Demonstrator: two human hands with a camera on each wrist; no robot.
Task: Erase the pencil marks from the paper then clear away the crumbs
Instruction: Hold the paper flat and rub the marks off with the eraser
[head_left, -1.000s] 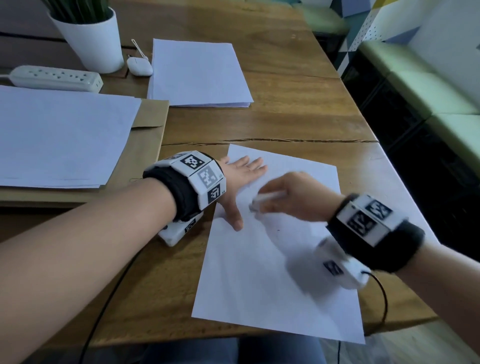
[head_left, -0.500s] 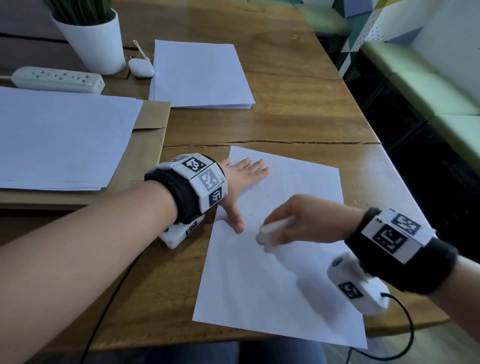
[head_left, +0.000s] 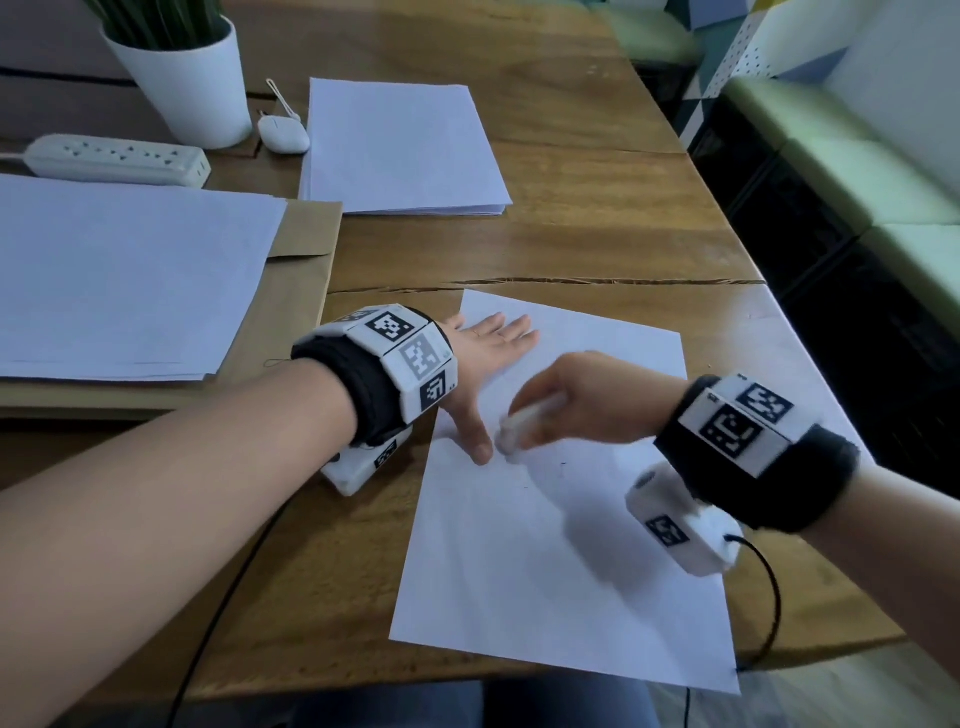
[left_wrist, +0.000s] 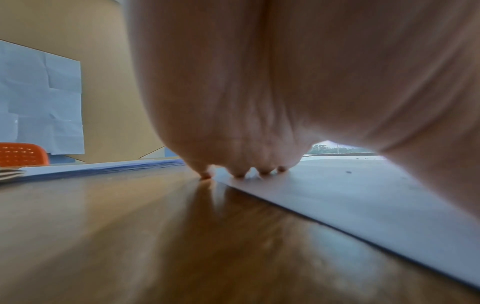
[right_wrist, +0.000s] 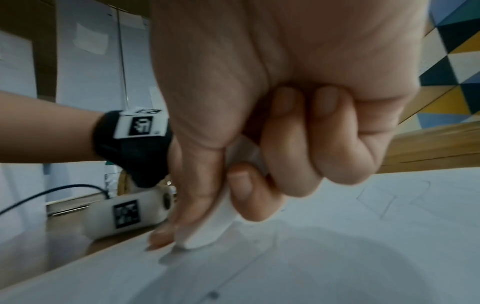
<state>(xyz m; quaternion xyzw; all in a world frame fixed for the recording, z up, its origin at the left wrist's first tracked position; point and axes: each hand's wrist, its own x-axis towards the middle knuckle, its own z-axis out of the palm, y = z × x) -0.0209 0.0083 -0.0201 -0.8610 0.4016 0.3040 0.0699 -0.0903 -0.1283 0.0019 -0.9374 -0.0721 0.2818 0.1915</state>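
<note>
A white sheet of paper (head_left: 561, 561) lies on the wooden table (head_left: 597, 244) near its front right corner. Faint pencil lines (right_wrist: 384, 203) show on it in the right wrist view. My left hand (head_left: 488, 364) lies flat on the sheet's upper left part, fingers spread, thumb (head_left: 480, 441) pointing down the page. My right hand (head_left: 571, 405) grips a white eraser (head_left: 519, 421), whose lower end (right_wrist: 205, 232) presses on the paper just right of the left thumb. A few dark crumbs (head_left: 563, 462) lie on the sheet below the right hand.
A stack of white paper (head_left: 400, 145) lies farther back. A larger sheet stack (head_left: 124, 275) rests on a brown envelope (head_left: 291, 306) at the left. A power strip (head_left: 114, 158), a white plant pot (head_left: 192, 83) and a small white case (head_left: 283, 134) stand at the back left. The table's right edge (head_left: 810, 364) is near.
My right hand has rubbed the eraser down the sheet and then back up beside the left thumb. The left hand has stayed flat on the paper.
</note>
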